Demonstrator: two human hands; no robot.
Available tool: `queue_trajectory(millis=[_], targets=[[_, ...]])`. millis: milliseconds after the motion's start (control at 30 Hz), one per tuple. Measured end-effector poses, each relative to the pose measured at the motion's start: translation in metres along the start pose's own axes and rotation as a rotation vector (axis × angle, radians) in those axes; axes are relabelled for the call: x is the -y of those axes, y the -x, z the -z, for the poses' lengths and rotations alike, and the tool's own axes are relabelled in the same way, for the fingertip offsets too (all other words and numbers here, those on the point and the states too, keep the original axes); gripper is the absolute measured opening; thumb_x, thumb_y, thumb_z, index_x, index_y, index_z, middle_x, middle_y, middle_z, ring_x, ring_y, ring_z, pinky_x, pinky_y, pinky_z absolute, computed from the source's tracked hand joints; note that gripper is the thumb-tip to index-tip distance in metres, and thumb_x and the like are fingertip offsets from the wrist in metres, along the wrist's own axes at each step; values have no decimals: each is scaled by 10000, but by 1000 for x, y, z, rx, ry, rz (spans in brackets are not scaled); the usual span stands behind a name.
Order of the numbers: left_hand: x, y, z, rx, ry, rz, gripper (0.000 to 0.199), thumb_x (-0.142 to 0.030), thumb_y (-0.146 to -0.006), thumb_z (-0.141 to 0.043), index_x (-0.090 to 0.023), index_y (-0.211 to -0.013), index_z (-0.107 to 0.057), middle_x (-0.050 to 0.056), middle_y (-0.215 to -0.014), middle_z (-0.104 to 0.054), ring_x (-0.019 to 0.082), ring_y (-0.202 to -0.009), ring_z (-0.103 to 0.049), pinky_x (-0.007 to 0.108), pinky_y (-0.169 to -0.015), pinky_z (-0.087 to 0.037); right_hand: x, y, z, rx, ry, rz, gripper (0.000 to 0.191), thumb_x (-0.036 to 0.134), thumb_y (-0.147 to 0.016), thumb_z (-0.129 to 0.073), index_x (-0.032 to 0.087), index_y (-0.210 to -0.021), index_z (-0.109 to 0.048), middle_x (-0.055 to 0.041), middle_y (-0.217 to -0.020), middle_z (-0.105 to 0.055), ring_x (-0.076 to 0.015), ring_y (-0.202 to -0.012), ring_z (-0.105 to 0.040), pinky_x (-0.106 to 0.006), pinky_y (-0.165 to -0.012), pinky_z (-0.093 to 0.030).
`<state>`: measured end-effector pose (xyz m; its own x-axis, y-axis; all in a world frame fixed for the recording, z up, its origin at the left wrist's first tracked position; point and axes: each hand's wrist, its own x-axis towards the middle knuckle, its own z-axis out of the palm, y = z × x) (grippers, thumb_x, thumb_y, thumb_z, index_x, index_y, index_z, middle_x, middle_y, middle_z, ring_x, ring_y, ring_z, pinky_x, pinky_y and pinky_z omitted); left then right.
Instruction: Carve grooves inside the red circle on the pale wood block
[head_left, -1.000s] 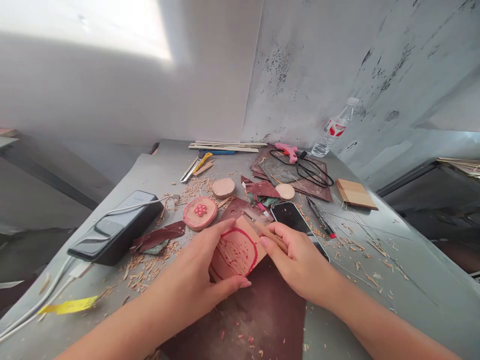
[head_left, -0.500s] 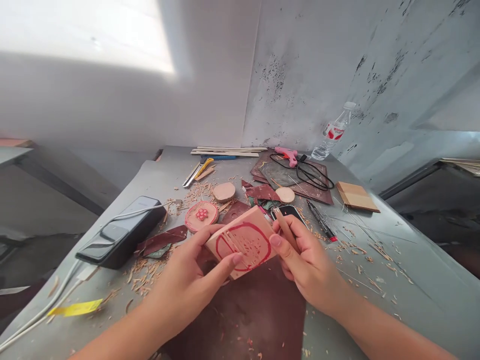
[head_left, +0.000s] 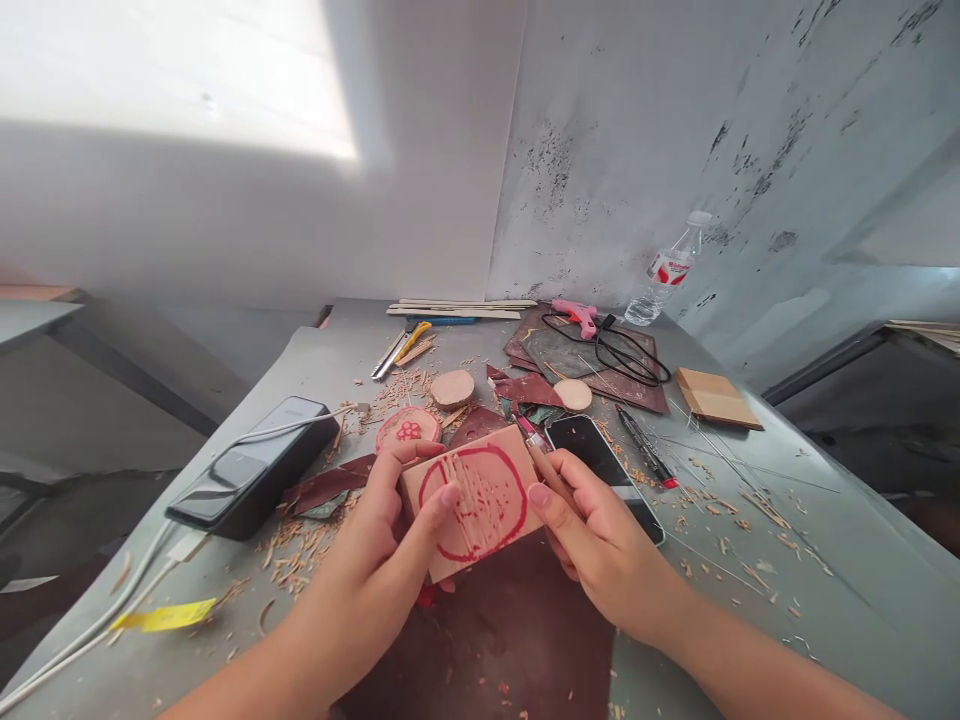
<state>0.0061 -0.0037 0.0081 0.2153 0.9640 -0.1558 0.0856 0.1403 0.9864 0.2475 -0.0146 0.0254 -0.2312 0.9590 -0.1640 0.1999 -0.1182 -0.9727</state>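
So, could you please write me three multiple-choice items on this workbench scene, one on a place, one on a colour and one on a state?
1. Where does the smartphone lie?
A. Beyond the right hand
B. On the power bank
C. Beside the bottle

2. What colour is the ring drawn on the wooden block?
A. Blue
B. Red
C. Green

3. How is the block held?
A. Flat on the table
B. Raised in the left hand
C. Clamped in a vise

Answers: 1 A, its dark screen shows just past the right knuckles. 2 B, the ring is plainly red. 3 B, the left fingers wrap its edge above the dark red sheet.
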Motion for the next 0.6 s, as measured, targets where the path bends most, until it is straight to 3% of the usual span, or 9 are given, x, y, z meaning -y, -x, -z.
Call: queue_trajectory(millis=[133, 300, 433, 533, 600], targets=[[4, -4, -1, -9, 19, 9, 737, -633, -971, -832, -339, -1553, -489, -18, -949, -799, 240, -744, -800, 405, -722, -729, 1, 2, -2, -2, 17, 19, 452, 718, -1170, -563, 269, -1138, -593, 66, -812, -448, -123, -603, -362, -259, -503, -339], [6, -6, -2, 31, 52, 12, 816, -566, -899, -921, -331, -1573, -525, 97, -1394, -830, 305, -1083, -853, 451, -878, -745, 2, 4, -1, 4, 50, 29, 398, 661, -1198, -545, 268, -1159, -595, 66, -843, -453, -125, -618, -336, -267, -525, -334], [8, -5, -2, 46, 57, 15, 638, -652, -1001, -801, -322, -1512, -608, 95, -1310, -863, 306, -1029, -851, 482, -878, -743, 2, 2, 2, 12, 78, 80, 356, 606, -1213, -540, 266, -1126, -599, 24, -924, -565, -162, -757, -452, -288, -656, -435], [10, -4, -1, 51, 58, 3, 673, -598, -977, -829, -326, -1548, -597, 89, -1327, -851, 290, -1030, -834, 490, -952, -728, 2, 1, 3, 16, 101, 113, 340, 580, -1216, -532, 265, -1109, -602, -12, -1026, -632, -194, -891, -511, -329, -814, -501], [10, -4, -1, 52, 56, -5, 687, -547, -953, -844, -327, -1555, -597, 91, -1353, -832, 286, -1044, -821, 487, -969, -719, 1, 2, 3, 16, 113, 97, 336, 583, -1213, -527, 268, -1120, -599, -15, -1022, -651, -201, -891, -523, -340, -825, -505]])
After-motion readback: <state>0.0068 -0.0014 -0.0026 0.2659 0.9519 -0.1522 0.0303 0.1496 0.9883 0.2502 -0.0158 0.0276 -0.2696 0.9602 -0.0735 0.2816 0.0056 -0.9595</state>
